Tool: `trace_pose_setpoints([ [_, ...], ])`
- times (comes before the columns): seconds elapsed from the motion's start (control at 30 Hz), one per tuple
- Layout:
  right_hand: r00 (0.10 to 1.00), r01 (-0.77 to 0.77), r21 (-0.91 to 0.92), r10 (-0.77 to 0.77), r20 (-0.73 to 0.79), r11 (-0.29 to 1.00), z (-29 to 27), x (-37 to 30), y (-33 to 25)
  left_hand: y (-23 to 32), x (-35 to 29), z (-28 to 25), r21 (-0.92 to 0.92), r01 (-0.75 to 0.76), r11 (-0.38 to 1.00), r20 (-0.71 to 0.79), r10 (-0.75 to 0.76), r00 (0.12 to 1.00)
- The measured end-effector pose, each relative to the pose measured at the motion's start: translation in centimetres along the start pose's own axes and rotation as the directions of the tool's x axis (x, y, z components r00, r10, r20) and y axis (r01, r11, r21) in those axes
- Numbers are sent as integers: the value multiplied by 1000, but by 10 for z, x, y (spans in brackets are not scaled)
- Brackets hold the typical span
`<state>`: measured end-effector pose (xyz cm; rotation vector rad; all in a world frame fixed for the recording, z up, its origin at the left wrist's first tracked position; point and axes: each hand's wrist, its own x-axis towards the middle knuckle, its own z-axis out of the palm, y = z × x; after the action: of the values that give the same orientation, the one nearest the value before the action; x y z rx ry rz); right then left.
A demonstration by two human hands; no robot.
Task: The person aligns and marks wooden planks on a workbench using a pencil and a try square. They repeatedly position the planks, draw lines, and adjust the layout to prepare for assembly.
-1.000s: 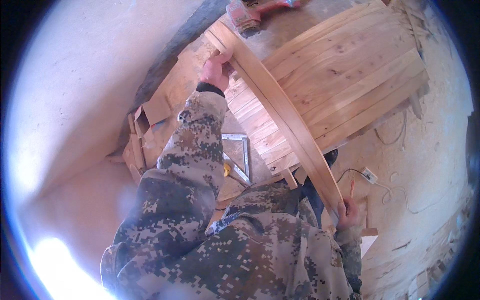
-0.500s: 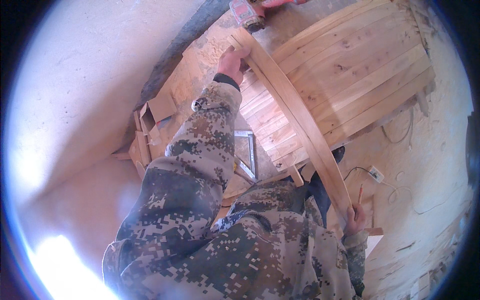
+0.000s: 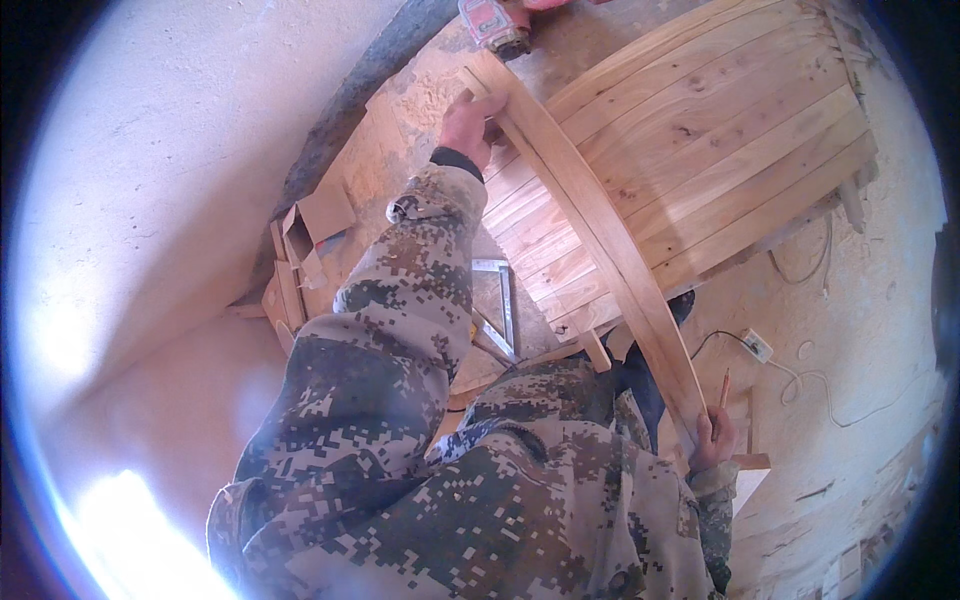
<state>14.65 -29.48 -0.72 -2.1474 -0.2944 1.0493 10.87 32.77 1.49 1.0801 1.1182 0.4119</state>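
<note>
A long, light wooden board (image 3: 602, 240) runs slantwise in front of me, from the far left down to the near right. At its far end my left hand (image 3: 467, 128) is closed round the edge, arm stretched out. Near the other end, low on the right, my right hand (image 3: 713, 438) grips the board, and a thin reddish pencil (image 3: 726, 390) sticks up from its fingers. Beneath the board lies a panel of joined wooden planks (image 3: 720, 135), partly covered by it. I cannot tell whether the board touches the panel.
A red power tool (image 3: 497, 27) lies beyond the board's far end. A metal triangular square (image 3: 507, 305) rests left of the panel. Opened cardboard (image 3: 325, 212) stands by the left wall. A white power strip (image 3: 756, 346) with its cord lies on the floor at right.
Both hands keep their hold on the board. The view has shifted very slightly, and the board's near end with my right hand sits a touch further right.
</note>
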Motion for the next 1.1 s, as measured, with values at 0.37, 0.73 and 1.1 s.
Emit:
trace_pose_setpoints([
  [0.37, 999, 31, -14, -31, -27, 999, 1, -2, 7, 3, -5, 0, 41, -36, 999, 91, 32, 995],
  [0.73, 999, 41, 43, -39, -38, 998, 6, -6, 16, -1, -1, -1, 35, -52, 998, 125, 47, 991],
  [1.1, 1000, -12, 23, 12, -12, 1000, 3, -6, 8, 1, -2, 0, -13, -48, 999, 96, 49, 994],
])
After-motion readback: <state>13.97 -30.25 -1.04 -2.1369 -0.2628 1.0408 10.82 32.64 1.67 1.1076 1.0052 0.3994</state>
